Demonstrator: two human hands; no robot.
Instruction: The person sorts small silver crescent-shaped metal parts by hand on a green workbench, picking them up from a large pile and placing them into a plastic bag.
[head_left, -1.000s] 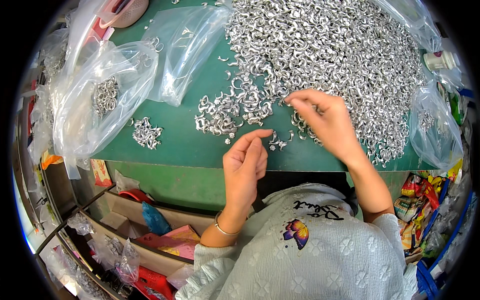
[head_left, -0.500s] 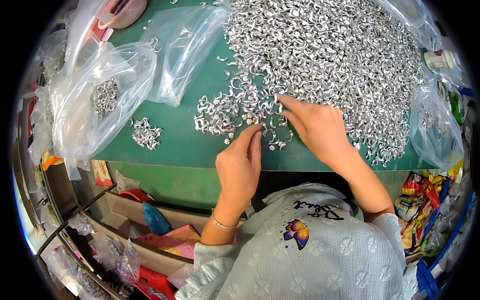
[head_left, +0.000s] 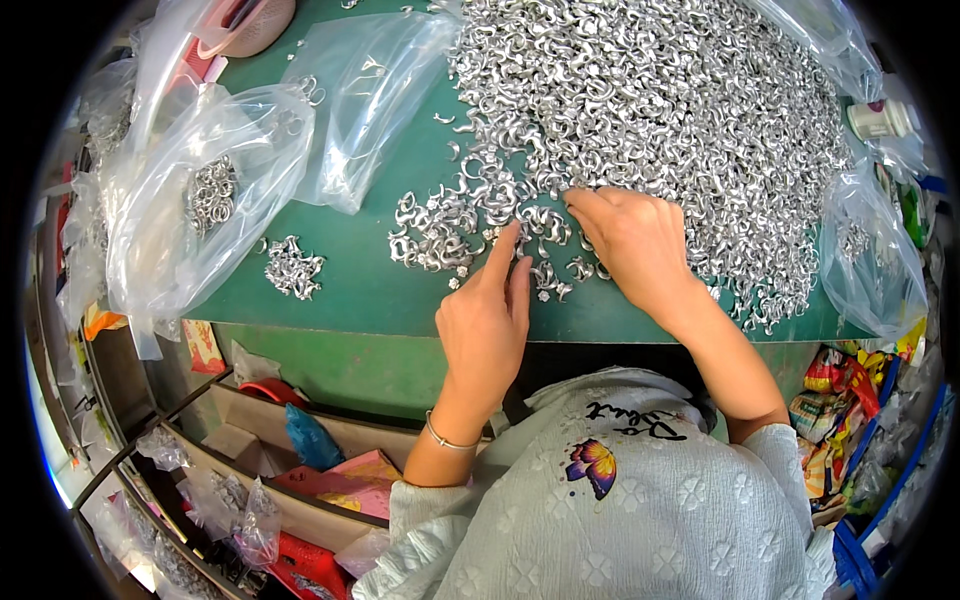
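Note:
A large heap of small curved silver metal pieces (head_left: 650, 100) covers the far middle and right of the green table (head_left: 360, 290). At its near left edge lies a looser cluster of the same pieces (head_left: 435, 235). My left hand (head_left: 480, 325) has its index finger stretched to this cluster, thumb apart, and shows nothing held. My right hand (head_left: 637, 245) reaches over the heap's near edge, fingertips among a few loose pieces (head_left: 550, 225) between the hands. Its fingers look bent but apart, with no piece visibly gripped.
A small separate pile of pieces (head_left: 293, 267) lies left, beside a clear plastic bag (head_left: 215, 120) holding rings. Another clear bag (head_left: 870, 250) hangs at the right edge, near a white bottle (head_left: 882, 119). A pink basket (head_left: 250, 25) stands far left. Below is an open drawer (head_left: 350, 430).
My left index finger has straightened and moved up into the cluster, away from the thumb. My right hand has shifted slightly right, and several pieces between the hands lie differently.

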